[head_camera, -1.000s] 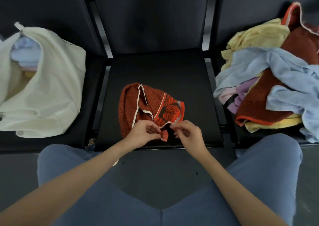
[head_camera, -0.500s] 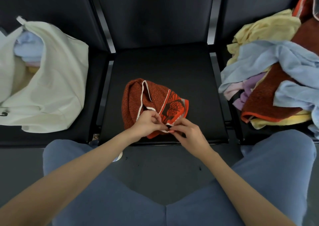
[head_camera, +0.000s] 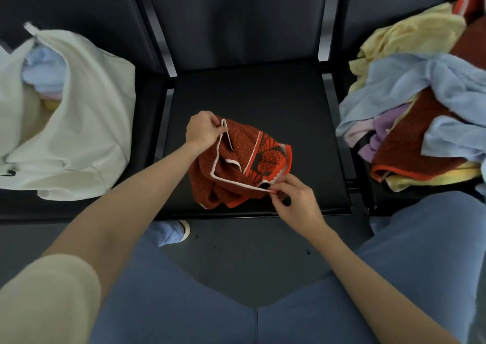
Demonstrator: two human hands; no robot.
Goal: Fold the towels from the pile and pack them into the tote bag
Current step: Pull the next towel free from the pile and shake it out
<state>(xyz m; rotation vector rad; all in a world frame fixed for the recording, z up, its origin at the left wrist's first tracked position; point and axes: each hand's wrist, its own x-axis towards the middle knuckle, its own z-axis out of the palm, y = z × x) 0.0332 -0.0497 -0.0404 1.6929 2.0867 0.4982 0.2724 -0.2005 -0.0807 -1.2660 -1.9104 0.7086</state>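
Crumpled on the middle black seat (head_camera: 263, 93): a rust-red towel (head_camera: 236, 170) with white piping and an orange patterned band, its white edge drawn taut between two hands. Left hand (head_camera: 201, 130) at the far corner, fingers curled and pinching the piping; right hand (head_camera: 294, 199) at the near corner, fingertips closed on the same edge — both well apart. On the left seat, a cream tote bag (head_camera: 79, 122) with pale folded towels inside; on the right seat, the pile (head_camera: 420, 101) — yellow, blue, lilac, dark red.
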